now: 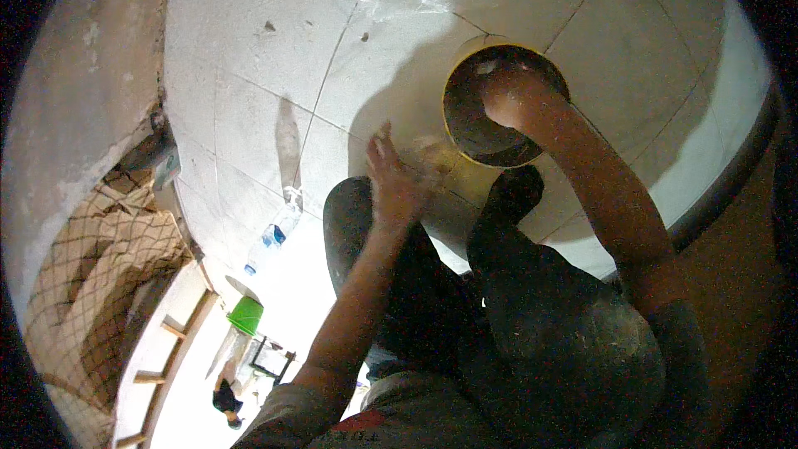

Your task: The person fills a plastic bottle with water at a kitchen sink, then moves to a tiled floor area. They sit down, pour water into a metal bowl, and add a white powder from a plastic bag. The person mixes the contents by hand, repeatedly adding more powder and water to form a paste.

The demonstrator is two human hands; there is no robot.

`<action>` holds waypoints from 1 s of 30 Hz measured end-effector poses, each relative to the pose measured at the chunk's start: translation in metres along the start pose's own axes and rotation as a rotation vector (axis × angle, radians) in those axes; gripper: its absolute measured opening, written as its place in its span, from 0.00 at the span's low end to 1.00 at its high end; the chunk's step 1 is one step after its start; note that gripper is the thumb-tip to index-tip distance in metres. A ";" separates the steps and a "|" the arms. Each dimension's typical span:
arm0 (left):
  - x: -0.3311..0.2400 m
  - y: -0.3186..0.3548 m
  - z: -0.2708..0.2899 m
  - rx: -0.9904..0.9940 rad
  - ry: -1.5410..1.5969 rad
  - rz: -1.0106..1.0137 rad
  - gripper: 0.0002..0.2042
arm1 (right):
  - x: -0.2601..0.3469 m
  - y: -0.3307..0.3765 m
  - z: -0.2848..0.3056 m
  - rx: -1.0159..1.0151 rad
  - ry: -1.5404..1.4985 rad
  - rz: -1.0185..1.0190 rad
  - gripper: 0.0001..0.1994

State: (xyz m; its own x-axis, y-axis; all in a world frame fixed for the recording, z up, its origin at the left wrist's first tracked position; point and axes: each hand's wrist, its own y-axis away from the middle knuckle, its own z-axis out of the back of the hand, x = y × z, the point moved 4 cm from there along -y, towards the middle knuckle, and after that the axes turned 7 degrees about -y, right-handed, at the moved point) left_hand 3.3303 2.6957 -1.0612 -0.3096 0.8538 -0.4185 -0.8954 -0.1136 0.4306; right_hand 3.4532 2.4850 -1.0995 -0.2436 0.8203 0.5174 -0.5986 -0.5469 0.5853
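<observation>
A round yellow-rimmed bucket with a dark inside stands on the tiled floor ahead of me, to the right. My right hand reaches down into it; the fingertips are lost in the shadow, so what they hold, if anything, does not show. My left hand hovers above my knee, left of the bucket and apart from it. Its fingers are spread, partly blurred, and nothing shows in them. Both my legs are bent, with my dark shoe close to the bucket's near side.
Pale floor tiles with small crumbs spread ahead. A clear plastic bottle with a blue label lies to the left. Beyond it are a green bucket, a dark frame and another person. Brown netted sheeting borders the left.
</observation>
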 end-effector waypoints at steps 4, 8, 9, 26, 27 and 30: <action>0.012 0.055 -0.086 -0.153 -0.065 0.125 0.54 | -0.018 -0.011 -0.017 0.099 0.184 -0.129 0.15; -0.017 0.041 -0.088 -0.255 -0.259 0.154 0.45 | -0.004 0.015 0.020 0.044 0.134 -0.147 0.15; -0.017 0.038 -0.091 -0.256 -0.234 0.118 0.41 | -0.006 0.019 0.024 0.045 0.100 -0.171 0.15; 0.000 0.015 -0.075 -0.354 0.135 -0.040 0.13 | 0.007 0.022 0.033 0.036 0.016 -0.193 0.16; 0.001 0.014 -0.075 -0.347 0.141 -0.032 0.12 | 0.006 0.021 0.032 0.000 0.006 -0.186 0.15; 0.000 0.015 -0.069 -0.286 0.156 0.033 0.11 | 0.009 0.015 0.037 0.118 -0.054 -0.267 0.16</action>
State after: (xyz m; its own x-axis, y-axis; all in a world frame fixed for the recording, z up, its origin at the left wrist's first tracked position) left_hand 3.2946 2.6589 -1.1096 -0.3658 0.7615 -0.5351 -0.9307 -0.2972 0.2132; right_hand 3.4702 2.4782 -1.0636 -0.0469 0.9295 0.3658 -0.5423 -0.3313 0.7721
